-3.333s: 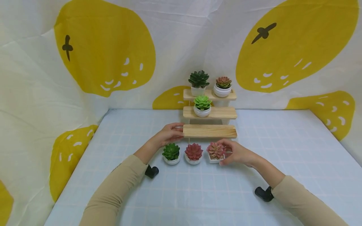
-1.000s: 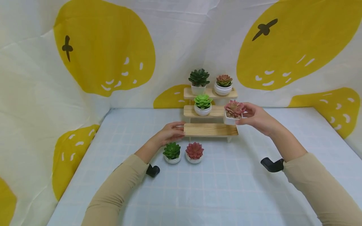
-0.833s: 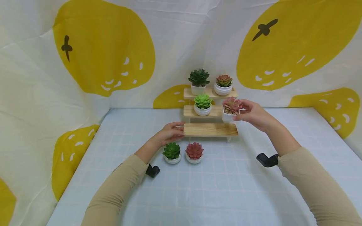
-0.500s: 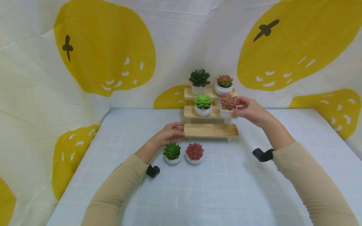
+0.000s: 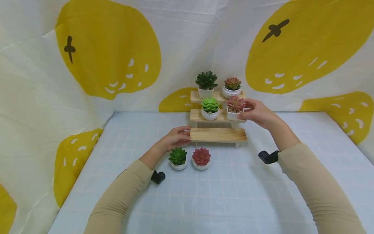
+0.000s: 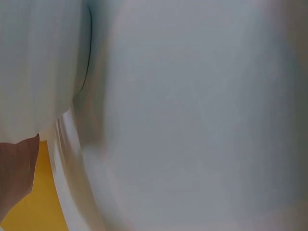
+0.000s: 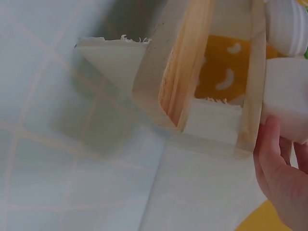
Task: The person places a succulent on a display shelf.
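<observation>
My right hand (image 5: 260, 113) pinches the white square pot of a pink succulent (image 5: 235, 104), upright at the right end of the middle tier. In the right wrist view, fingertips press the side of this white pot (image 7: 288, 98), its base right at the shelf board. The wooden three-tier plant stand (image 5: 218, 134) has a bare front tier. My left hand (image 5: 174, 138) holds the left end of that tier; the left wrist view hides the grip. A bright green succulent (image 5: 210, 107) shares the middle tier. On the top tier stand a dark green succulent (image 5: 206, 81) and an orange-green one (image 5: 232, 84).
On the tablecloth (image 5: 204, 198), before the stand, sit a green succulent (image 5: 178, 157) and a red succulent (image 5: 201, 157) in round white pots, close to my left forearm. A white curtain (image 5: 187, 45) with yellow fruit prints hangs right behind the stand.
My right hand has lifted the pink succulent from the table, carried it up and then left onto the right end of the middle tier. The left hand has stayed at the stand.
</observation>
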The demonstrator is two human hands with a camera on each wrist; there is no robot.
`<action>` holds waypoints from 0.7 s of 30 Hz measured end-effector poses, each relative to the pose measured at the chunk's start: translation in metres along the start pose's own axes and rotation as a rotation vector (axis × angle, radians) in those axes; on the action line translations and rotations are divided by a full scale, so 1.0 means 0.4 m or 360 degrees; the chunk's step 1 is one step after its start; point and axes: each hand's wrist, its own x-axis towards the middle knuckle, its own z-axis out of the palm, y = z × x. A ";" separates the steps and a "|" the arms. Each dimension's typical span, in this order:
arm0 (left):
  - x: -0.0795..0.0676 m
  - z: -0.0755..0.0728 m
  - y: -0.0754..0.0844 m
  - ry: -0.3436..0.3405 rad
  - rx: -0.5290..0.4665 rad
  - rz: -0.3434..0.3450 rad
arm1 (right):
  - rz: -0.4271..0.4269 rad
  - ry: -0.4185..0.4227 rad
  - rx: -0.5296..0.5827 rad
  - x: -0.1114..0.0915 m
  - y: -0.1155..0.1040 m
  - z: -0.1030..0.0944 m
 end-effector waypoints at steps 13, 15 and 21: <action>-0.001 -0.003 0.001 0.0029 0.0003 -0.0012 | 0.0011 -0.0051 0.0137 -0.010 0.009 -0.005; 0.000 -0.002 0.000 0.0017 0.0000 -0.0006 | 0.0016 -0.0032 0.0139 -0.016 0.013 -0.011; 0.000 0.001 0.000 0.0007 -0.0015 0.0005 | -0.0026 -0.0019 0.0225 -0.044 0.032 -0.027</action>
